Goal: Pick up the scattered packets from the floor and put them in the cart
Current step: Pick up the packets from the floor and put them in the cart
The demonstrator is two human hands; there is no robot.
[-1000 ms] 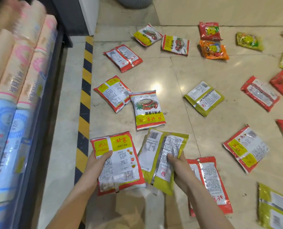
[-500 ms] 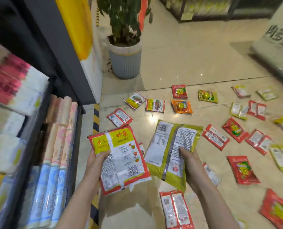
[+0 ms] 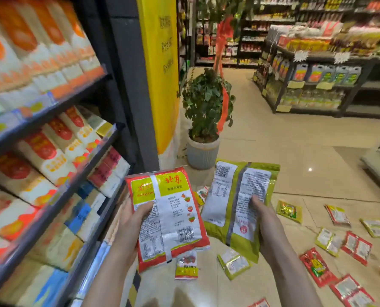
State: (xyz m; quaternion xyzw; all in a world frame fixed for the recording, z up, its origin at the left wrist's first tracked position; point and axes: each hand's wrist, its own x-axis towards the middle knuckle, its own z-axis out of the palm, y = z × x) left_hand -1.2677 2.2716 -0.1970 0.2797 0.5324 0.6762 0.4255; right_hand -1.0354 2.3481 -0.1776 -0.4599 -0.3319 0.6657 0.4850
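Note:
My left hand [image 3: 132,224] grips a red and white packet [image 3: 171,220] by its left edge, thumb across the printed back. My right hand [image 3: 265,220] holds a green packet [image 3: 231,202] by its right side, back label facing me. Both packets are raised in front of me, side by side and apart. Several more packets lie scattered on the tiled floor below and to the right, among them a white and red packet [image 3: 186,265], a small green packet [image 3: 233,263] and a red packet [image 3: 316,268]. No cart shows in the frame.
A dark shelf rack [image 3: 58,149] stacked with wrapped goods runs along the left. A potted plant [image 3: 203,138] stands beside a yellow pillar [image 3: 162,69]. Further shelves [image 3: 317,69] fill the back right, with an aisle of beige floor between.
Both hands have lifted their packets higher as the view tilted up from the floor to the aisle. The grips are unchanged.

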